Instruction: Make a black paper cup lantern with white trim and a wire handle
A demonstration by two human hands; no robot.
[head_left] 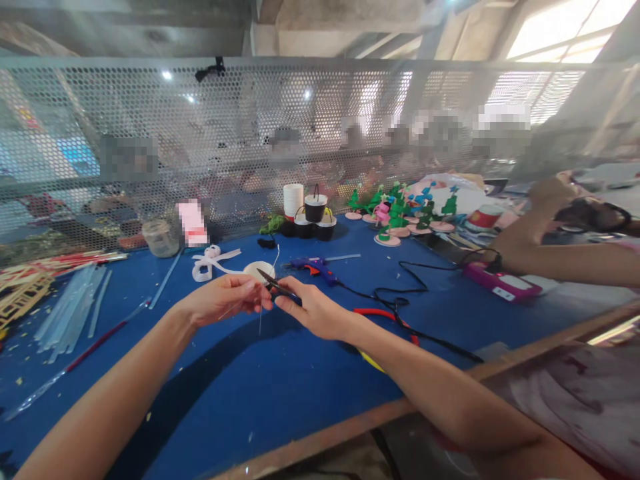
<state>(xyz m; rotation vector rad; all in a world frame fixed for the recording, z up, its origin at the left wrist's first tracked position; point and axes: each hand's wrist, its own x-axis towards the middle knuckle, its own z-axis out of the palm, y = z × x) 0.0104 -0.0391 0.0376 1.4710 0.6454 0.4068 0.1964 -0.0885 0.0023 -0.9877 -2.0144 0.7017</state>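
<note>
While the head view looks forward over the blue counter [300, 387], both hands meet above its middle, well in from the near edge. The left hand [245, 293] has its fingers bent together in a pinch, a thin strand [260, 323] hanging below the fingertips; whether anything else is tucked inside cannot be told. The right hand [293, 300] is closed around what look like dark scissors [274, 281], the blades pointing at the left fingertips, probably because so fine a strand needs steadying close to the cutting point

Just beyond the hands, toward the far edge, sit a white roll [253, 268] and a blue glue gun [320, 270], likely kept there for a short reach. The gun's black cable [425, 267] trails right to a purple power strip [500, 283] near the right end, perhaps so that the working patch stays free of plugs. A tool with red and yellow handles [385, 313] lies partly hidden under the right forearm

Clear glue sticks [70, 310] are bunched toward the left edge. By the far edge, black buckets [315, 210] are stacked, 1 resting on others, seemingly to save room; small green trees [397, 215] stand to their right on pale bases, presumably for stability
</note>
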